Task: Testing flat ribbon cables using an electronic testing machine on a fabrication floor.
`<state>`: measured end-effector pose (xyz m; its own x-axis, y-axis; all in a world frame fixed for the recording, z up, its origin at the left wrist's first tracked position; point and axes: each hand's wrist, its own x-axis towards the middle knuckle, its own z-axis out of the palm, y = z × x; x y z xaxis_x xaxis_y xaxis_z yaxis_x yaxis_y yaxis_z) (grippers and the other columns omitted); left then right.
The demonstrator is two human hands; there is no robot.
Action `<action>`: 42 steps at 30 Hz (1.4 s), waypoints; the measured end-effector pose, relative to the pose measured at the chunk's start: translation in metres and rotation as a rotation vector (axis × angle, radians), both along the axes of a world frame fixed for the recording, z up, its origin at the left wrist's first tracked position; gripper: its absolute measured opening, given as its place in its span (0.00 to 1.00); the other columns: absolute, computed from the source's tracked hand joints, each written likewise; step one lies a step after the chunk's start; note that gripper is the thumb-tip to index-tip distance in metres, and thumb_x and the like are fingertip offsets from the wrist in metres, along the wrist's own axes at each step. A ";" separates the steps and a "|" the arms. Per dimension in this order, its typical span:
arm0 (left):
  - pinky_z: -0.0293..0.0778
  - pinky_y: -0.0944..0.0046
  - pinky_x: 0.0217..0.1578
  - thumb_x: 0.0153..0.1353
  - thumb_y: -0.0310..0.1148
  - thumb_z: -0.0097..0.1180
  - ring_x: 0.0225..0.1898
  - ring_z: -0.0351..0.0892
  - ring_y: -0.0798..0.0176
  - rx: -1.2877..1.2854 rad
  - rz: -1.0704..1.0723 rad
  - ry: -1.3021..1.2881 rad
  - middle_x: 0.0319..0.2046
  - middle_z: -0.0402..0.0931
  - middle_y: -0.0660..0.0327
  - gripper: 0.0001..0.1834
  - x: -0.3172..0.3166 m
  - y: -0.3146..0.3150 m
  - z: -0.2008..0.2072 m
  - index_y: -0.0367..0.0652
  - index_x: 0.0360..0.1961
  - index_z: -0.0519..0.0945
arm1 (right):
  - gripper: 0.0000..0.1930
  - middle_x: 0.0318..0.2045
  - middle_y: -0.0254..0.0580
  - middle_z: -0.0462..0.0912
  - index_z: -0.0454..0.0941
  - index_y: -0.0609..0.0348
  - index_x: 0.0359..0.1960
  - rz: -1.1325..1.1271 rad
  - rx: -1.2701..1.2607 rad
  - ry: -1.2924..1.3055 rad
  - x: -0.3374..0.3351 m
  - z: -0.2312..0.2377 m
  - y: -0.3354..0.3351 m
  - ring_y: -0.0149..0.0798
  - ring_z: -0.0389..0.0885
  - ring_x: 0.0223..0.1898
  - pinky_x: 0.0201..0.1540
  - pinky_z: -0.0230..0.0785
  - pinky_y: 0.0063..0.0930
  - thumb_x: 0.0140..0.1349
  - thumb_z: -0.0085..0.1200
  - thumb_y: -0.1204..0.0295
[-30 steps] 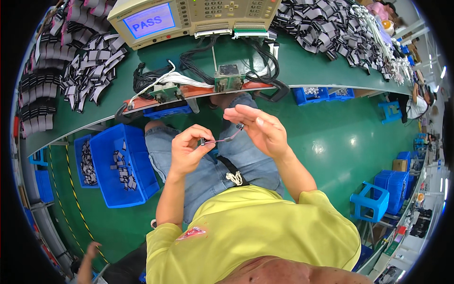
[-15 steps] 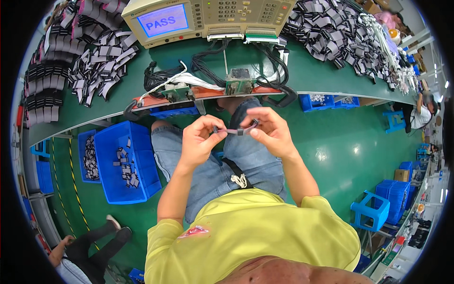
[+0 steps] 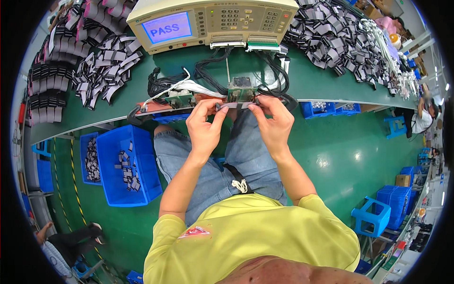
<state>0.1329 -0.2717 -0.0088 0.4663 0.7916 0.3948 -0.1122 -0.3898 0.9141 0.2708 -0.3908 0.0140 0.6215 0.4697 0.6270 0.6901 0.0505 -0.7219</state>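
Observation:
A short grey ribbon cable [image 3: 231, 106] with black connectors is stretched level between my two hands at the table's front edge. My left hand [image 3: 204, 124] pinches its left end between thumb and fingers. My right hand [image 3: 275, 124] grips the other end the same way. Just beyond the cable stands a small green circuit-board fixture [image 3: 240, 91], wired to the tester; whether the cable touches it I cannot tell. Another board fixture [image 3: 180, 99] sits to its left. At the back is the beige cable tester [image 3: 213, 23], its screen lit.
Ribbon cables lie heaped at left [image 3: 106, 71] and right [image 3: 331, 38] on the green table [image 3: 175, 59]. Blue bins [image 3: 155, 182] with cable pieces stand on the floor at left. A blue stool [image 3: 372, 217] is at right. Other people are at lower left and far right.
Both hands have moved forward with the ribbon cable, from above my lap to the board fixture at the table edge. The cable is now straighter. The person at lower left has shifted.

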 end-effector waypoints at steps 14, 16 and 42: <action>0.77 0.72 0.39 0.64 0.23 0.71 0.36 0.81 0.74 0.034 0.051 0.018 0.38 0.84 0.64 0.11 0.001 0.002 -0.003 0.34 0.47 0.85 | 0.12 0.34 0.46 0.88 0.85 0.68 0.38 -0.074 -0.014 -0.095 0.000 -0.001 0.007 0.38 0.88 0.31 0.35 0.83 0.27 0.54 0.76 0.79; 0.78 0.72 0.39 0.64 0.22 0.70 0.36 0.81 0.74 0.035 0.039 -0.001 0.38 0.84 0.63 0.11 0.001 0.003 -0.004 0.34 0.47 0.85 | 0.12 0.34 0.46 0.88 0.85 0.68 0.38 -0.079 -0.016 -0.100 0.000 -0.001 0.008 0.38 0.88 0.31 0.35 0.83 0.27 0.54 0.76 0.79; 0.79 0.71 0.44 0.65 0.20 0.69 0.40 0.82 0.73 0.008 0.013 -0.025 0.42 0.84 0.62 0.12 0.001 0.004 -0.006 0.33 0.48 0.85 | 0.12 0.34 0.47 0.88 0.85 0.68 0.37 -0.107 -0.020 -0.111 -0.002 -0.001 0.010 0.38 0.87 0.30 0.33 0.81 0.26 0.54 0.76 0.80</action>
